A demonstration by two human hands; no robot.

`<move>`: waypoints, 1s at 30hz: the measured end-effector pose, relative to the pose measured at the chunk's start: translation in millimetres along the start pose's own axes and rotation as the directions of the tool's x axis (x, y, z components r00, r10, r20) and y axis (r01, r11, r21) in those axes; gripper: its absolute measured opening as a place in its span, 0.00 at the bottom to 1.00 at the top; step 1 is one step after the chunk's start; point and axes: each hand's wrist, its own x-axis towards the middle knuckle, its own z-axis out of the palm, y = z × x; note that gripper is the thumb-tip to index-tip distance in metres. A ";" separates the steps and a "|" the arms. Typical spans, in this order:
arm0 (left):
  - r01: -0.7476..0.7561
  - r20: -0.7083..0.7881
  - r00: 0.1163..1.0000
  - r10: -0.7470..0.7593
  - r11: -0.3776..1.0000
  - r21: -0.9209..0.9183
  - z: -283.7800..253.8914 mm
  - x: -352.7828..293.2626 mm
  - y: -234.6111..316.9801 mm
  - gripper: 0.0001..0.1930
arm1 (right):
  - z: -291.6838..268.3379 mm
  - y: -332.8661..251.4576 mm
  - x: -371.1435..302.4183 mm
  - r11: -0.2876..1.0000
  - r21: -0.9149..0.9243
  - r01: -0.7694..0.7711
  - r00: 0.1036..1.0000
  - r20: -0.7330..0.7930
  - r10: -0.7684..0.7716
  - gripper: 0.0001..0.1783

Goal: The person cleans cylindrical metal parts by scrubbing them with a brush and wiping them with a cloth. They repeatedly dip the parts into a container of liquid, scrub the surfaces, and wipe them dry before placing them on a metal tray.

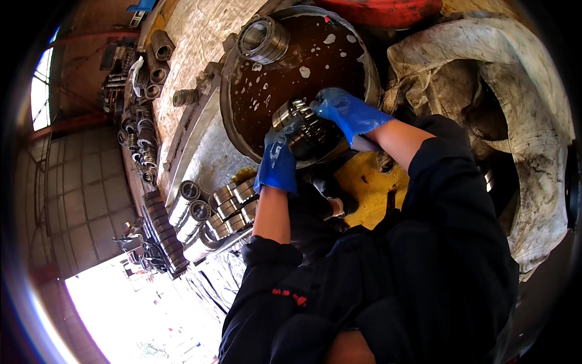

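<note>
Both my hands wear blue rubber gloves and hold a metal roller bearing [309, 128] between them, low over the brown liquid of a round drum [227, 115]. My left hand [279, 155] is closed on the bearing's near left side. On its right side, the fingers of my right hand [336, 109] grip the edge. The bearing is tilted, with its rollers showing; my gloves hide part of it. A second, larger bearing [262, 40] rests at the drum's far left rim. White foam patches float on the liquid.
Left of the drum, stacked shiny bearings [227, 203] stand near a metal surface [212, 139]. More rings [142, 142] line the far left floor. A dirty white fabric sack [527, 91] stands at right, a red object [382, 9] lies beyond the drum, and yellow flooring [370, 188] shows below.
</note>
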 end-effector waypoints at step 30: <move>0.506 -0.245 0.859 -0.449 0.818 0.275 40.4 23.7 35.4 0.45 | 23.0 54.3 5.9 0.926 -0.277 0.258 0.899 -0.282 -0.335 0.15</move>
